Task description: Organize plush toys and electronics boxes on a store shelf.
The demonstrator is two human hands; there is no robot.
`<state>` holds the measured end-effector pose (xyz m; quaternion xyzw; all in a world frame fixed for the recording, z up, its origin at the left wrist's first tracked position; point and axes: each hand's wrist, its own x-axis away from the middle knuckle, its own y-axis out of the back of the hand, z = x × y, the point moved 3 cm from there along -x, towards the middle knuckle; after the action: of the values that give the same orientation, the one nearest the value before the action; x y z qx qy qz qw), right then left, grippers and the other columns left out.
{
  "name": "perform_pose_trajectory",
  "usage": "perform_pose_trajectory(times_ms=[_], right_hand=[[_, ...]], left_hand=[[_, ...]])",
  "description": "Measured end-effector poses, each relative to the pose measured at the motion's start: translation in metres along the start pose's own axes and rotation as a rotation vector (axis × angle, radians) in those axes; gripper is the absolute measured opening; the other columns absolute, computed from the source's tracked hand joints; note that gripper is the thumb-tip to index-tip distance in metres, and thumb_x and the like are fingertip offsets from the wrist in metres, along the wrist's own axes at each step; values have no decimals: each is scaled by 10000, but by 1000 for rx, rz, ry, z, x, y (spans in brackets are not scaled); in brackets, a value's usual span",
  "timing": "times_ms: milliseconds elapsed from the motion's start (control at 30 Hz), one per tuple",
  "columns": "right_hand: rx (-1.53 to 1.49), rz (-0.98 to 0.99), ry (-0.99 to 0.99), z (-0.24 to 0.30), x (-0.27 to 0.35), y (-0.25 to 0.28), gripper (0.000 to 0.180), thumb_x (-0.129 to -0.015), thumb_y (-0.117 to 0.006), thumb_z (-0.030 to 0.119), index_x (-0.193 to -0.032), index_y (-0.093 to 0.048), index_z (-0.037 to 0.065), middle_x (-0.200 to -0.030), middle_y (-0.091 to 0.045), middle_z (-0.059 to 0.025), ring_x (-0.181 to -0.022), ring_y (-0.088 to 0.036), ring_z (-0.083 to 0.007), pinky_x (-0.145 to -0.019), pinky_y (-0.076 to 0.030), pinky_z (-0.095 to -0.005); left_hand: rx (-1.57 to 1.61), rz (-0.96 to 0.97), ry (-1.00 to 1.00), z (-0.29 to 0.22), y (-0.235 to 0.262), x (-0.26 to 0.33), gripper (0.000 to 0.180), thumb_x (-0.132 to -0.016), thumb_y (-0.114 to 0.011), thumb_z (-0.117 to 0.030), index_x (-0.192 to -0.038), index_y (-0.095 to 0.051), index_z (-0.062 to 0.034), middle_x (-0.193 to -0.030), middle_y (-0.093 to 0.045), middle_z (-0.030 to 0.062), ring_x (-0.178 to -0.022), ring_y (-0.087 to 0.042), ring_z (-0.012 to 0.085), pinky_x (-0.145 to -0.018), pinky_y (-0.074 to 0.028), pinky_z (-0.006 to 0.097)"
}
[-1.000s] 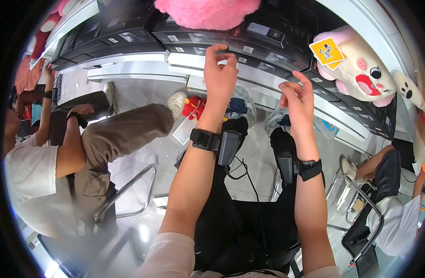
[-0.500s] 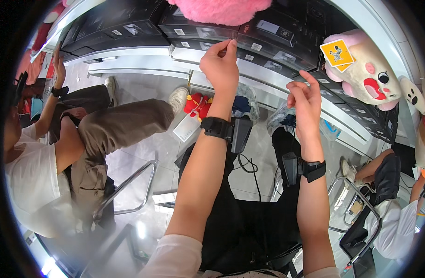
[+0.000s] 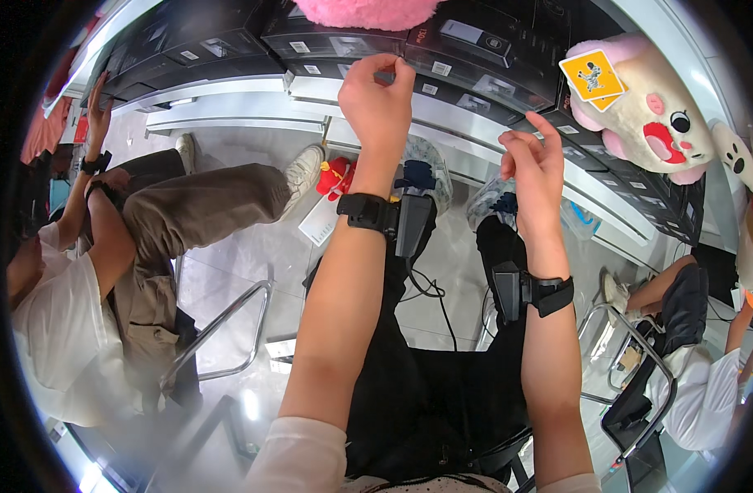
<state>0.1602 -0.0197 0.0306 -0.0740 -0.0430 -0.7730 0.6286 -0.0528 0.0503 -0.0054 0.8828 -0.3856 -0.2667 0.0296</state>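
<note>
Hands [image 3: 376, 111] [image 3: 537, 177] half-curled, left fingertips [image 3: 404, 67] together

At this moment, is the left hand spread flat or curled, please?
Curled: the left hand has its fingers bent inward, with thumb and index fingertips touching or nearly so; I cannot tell which.

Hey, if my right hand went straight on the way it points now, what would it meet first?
Your right hand would probably meet the stacked black rectangular boxes with small white labels, though depth is unclear from this single view.
</note>
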Motion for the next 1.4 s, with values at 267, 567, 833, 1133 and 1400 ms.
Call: perform_pose_trajectory(times_ms=[267,567,833,1133,1400], right_hand=[[-1,-7,-3,-2,2,-1,581,-903,-685,54,-1406,-405,-24,-964,-654,-61,-663,-548,-82,-574,-448,-239],[10,-7,2,2,5,3,605,-896,-689,60,-1415,-391,-27,-942,-658,-56,-661,-543,-84,-580,-452,-244],[1,-19,19,2,3,6,615,-903,-673,58,-1442,-383,6,-980,-677,-52,-670,-554,-91,-607,-472,-246],[52,-24,54,1,5,5,650,-919,-669,82,-1488,-357,37,-1036,-674,-50,-723,-576,-90,-655,-494,-246],[149,208,20,0,3,-1,689,-903,-671,67,-1517,-363,19,-1022,-686,-56,-714,-557,-70,-666,-486,-238]], left_hand=[[16,-11,46,-3,7,1,189,-812,-791,-195,-900,-779,-28,-799,-751,74,-619,-655,164,-638,-530,302],[13,37,59,2,3,-1,197,-803,-782,-202,-902,-782,-32,-812,-762,68,-628,-655,154,-646,-530,297],[38,3,-34,-5,6,-3,303,-792,-821,-125,-1033,-663,-29,-949,-749,50,-641,-650,106,-578,-498,255],[330,82,175,-15,4,0,386,-849,-774,-61,-1125,-518,25,-978,-755,115,-646,-702,150,-553,-538,248],[318,88,197,-16,9,-3,298,-861,-749,-90,-1086,-579,6,-926,-736,105,-584,-665,154,-495,-528,280]])
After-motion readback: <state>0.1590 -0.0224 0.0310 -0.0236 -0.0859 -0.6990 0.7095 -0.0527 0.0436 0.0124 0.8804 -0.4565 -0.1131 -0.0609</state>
